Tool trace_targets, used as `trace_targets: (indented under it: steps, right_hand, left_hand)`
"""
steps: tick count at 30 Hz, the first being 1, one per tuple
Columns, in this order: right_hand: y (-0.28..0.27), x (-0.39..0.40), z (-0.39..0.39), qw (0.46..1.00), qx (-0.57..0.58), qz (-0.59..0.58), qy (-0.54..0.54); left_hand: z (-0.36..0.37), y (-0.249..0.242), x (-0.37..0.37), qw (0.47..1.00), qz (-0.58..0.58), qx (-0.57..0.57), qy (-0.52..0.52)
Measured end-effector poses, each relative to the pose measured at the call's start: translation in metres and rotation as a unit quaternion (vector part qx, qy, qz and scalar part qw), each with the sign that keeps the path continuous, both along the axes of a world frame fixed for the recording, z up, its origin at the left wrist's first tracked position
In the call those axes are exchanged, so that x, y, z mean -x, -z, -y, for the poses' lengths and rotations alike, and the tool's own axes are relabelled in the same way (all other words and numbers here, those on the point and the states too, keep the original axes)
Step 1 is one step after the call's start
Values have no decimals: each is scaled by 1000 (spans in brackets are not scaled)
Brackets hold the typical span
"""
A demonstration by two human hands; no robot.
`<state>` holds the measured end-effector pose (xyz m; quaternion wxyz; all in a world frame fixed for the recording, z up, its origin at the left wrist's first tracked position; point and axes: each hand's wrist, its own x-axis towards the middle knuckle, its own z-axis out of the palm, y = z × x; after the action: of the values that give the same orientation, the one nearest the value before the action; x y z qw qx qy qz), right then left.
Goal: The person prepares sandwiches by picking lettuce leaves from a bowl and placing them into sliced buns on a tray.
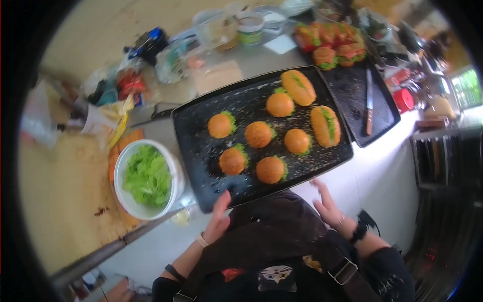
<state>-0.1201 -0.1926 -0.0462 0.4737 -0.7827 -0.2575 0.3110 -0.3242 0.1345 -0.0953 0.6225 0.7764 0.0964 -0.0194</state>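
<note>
A black baking tray point(198, 189) lies in front of me, set at a slant. On it are several round buns point(259, 134) with green lettuce at their edges. Two long split rolls with lettuce, one of them the nearer roll point(325, 127), lie at its right end. My left hand point(218, 220) is at the tray's near left corner, its fingers stretched out and overlapping the rim in this view. Beyond the near edge, further right, my right hand point(328, 205) is open with its fingers apart and nothing in it.
Left of the tray stands a white bucket point(173, 177) of lettuce leaves point(147, 176). To the right, a second dark tray point(354, 95) holds filled sandwiches point(332, 43) and a knife point(369, 100). Tubs point(250, 29) and bags line the back. At lower left another person's hand point(119, 292) shows.
</note>
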Motion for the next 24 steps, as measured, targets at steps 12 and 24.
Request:
trace_targets:
  steps: [12, 24]
  right_hand:
    - [55, -13, 130, 941, 280, -30, -187]
    - [-64, -22, -129, 993, -17, -9, -117]
  left_hand:
    - [-56, -1, 149, 876, -208, 109, -422]
    - [-93, -109, 59, 759, 20, 154, -632]
